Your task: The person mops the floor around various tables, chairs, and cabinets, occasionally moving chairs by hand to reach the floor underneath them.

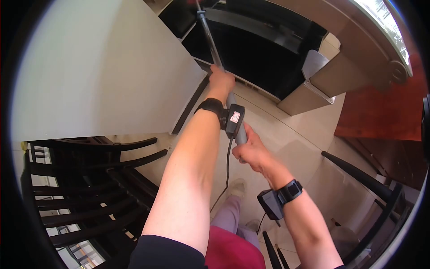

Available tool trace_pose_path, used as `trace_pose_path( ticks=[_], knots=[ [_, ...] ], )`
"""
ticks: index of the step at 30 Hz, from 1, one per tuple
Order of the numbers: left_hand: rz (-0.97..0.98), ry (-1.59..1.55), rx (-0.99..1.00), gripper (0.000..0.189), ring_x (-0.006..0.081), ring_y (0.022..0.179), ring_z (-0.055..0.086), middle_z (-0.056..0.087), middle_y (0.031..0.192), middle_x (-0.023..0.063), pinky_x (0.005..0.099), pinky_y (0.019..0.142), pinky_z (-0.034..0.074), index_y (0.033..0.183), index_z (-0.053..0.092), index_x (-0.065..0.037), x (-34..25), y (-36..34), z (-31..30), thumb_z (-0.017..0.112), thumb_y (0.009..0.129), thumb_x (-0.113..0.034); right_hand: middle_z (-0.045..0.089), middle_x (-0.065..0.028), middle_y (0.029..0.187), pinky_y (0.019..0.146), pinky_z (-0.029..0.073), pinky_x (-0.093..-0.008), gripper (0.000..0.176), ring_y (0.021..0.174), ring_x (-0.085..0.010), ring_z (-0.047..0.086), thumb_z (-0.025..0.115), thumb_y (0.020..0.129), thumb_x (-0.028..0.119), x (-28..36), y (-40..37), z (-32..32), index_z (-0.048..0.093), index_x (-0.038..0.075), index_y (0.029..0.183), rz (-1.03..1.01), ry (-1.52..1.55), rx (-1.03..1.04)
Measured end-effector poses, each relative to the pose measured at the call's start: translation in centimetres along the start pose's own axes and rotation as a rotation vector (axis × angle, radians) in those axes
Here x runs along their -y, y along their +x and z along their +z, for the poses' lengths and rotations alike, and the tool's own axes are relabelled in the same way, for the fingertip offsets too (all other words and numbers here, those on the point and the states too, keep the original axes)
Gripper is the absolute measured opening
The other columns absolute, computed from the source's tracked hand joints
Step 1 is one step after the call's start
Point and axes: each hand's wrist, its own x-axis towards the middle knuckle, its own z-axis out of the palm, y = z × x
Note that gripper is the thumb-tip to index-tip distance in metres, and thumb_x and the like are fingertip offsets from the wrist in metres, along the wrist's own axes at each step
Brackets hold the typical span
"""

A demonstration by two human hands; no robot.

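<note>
A long pole (211, 42) with a shiny metal shaft, a grey-blue collar and a grey grip runs from the top of the view down toward me. Around its shaft, at the upper end of the grip, my left hand (221, 83) is closed. My right hand (254, 150) grips the lower end of the grey section. The far end of the pole is cut off at the top edge, with only a blurred reddish bit showing, so its kind cannot be made out. Both wrists carry black straps with small boxes and cables.
Ahead is a glossy black panel (251, 49) near the tiled floor (286, 139). A large pale panel (107, 67) stands left. Dark slatted chairs (89, 188) are lower left; another dark chair (363, 175) is at right, near reddish-brown wooden furniture (380, 112). A beige support (304, 98) stands right of centre.
</note>
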Motion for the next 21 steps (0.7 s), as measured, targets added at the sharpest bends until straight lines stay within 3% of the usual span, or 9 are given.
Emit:
trace_pose_path(
  ticks=[4,7,10,13,16,18,21],
  knots=[
    [0.001,0.166,0.174,0.070,0.0435,0.115,0.047,0.045,0.118,0.0377,0.0401,0.097,0.040,0.128,0.020,0.014,0.7,-3.4,-0.9,0.058,0.078,-0.019,0.038,0.0018,0.067,0.041,0.033,-0.0244,0.068,0.050,-0.0098,0.041,0.053,0.059,-0.010,-3.8,-4.6,0.9,0.046,0.010,0.124,0.007,0.156,-0.084],
    [0.091,0.264,0.279,0.068,0.0440,0.104,0.055,0.050,0.112,0.0357,0.0415,0.085,0.049,0.123,0.024,0.017,1.4,-5.7,-3.0,0.058,0.077,-0.020,0.040,0.0023,0.068,0.042,0.034,-0.0242,0.065,0.052,-0.0092,0.043,0.053,0.061,-0.009,-6.4,-9.4,3.9,0.046,0.008,0.123,-0.010,0.221,-0.132],
    [-0.186,0.114,0.444,0.053,0.0328,0.068,0.064,0.055,0.097,0.0260,0.0420,0.057,0.054,0.119,0.028,0.011,1.9,-7.5,-5.3,0.056,0.083,-0.016,0.042,0.0021,0.071,0.049,0.036,-0.0235,0.059,0.058,-0.0089,0.042,0.055,0.063,-0.005,-9.0,-15.3,8.0,0.046,0.004,0.120,0.052,0.226,-0.153],
    [-0.245,0.160,0.598,0.042,0.0276,0.057,0.062,0.055,0.090,0.0224,0.0386,0.042,0.051,0.112,0.035,0.012,5.6,-9.7,-4.3,0.054,0.084,-0.013,0.042,0.0020,0.075,0.054,0.036,-0.0229,0.055,0.063,-0.0087,0.040,0.056,0.064,-0.003,-12.6,-20.0,11.1,0.046,0.001,0.118,0.055,0.242,-0.222],
    [-0.291,-0.030,0.448,0.035,0.0317,0.054,0.064,0.062,0.080,0.0254,0.0414,0.049,0.052,0.103,0.047,0.014,6.3,-14.2,-2.8,0.053,0.081,-0.013,0.050,-0.0020,0.086,0.068,0.042,-0.0246,0.061,0.076,-0.0130,0.049,0.057,0.065,-0.002,-16.4,-25.2,13.0,0.043,0.001,0.124,0.079,0.164,-0.267],
    [-0.198,0.076,0.333,0.024,0.0287,0.045,0.060,0.061,0.065,0.0195,0.0391,0.043,0.051,0.092,0.052,0.011,9.1,-16.3,-0.2,0.054,0.080,-0.009,0.055,-0.0069,0.099,0.082,0.043,-0.0258,0.069,0.091,-0.0170,0.052,0.058,0.066,0.000,-19.0,-27.6,14.0,0.038,0.001,0.131,0.084,0.098,-0.268],
    [-0.423,-0.263,0.457,0.022,0.0261,0.044,0.060,0.059,0.062,0.0191,0.0365,0.040,0.049,0.090,0.050,0.009,7.7,-21.2,-1.0,0.056,0.078,-0.009,0.055,-0.0073,0.100,0.081,0.043,-0.0256,0.068,0.091,-0.0167,0.053,0.059,0.066,0.001,-23.5,-28.7,10.4,0.039,0.000,0.131,0.145,0.022,-0.197]
  ],
)
